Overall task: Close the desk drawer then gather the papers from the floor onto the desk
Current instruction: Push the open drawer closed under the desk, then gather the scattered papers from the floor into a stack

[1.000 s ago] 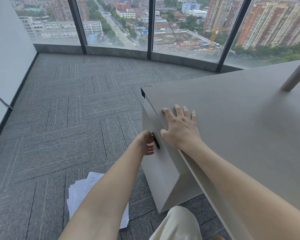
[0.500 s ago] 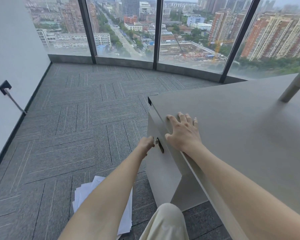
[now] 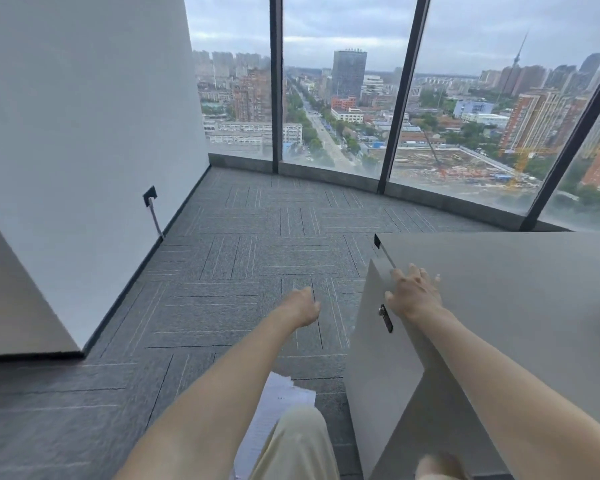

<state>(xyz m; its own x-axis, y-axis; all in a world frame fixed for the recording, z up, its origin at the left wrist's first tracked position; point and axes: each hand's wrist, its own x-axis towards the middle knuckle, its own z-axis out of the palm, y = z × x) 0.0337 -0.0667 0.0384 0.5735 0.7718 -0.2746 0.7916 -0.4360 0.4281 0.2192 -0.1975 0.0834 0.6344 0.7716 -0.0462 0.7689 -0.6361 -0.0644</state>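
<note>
The grey desk (image 3: pixel 534 306) fills the right side. Its drawer front (image 3: pixel 371 351) lies flush under the desk top, with a small dark lock and key (image 3: pixel 385 317) on it. My right hand (image 3: pixel 414 294) rests flat on the desk's near edge just above the lock, fingers spread. My left hand (image 3: pixel 303 306) hangs in the air to the left of the drawer, fingers loosely curled, holding nothing. White papers (image 3: pixel 278 407) lie on the carpet below, partly hidden by my left arm and my knee.
Grey carpet tiles (image 3: pixel 239 265) stretch to a curved wall of tall windows (image 3: pixel 343 116). A white wall (image 3: pixel 84 133) with a dark socket (image 3: pixel 149 195) stands at the left. A grey panel (image 3: pixel 11 299) juts out at the near left.
My left hand has come off the drawer lock and moved left, away from the drawer front. The view has tilted up and back. My right hand stays on the desk edge.
</note>
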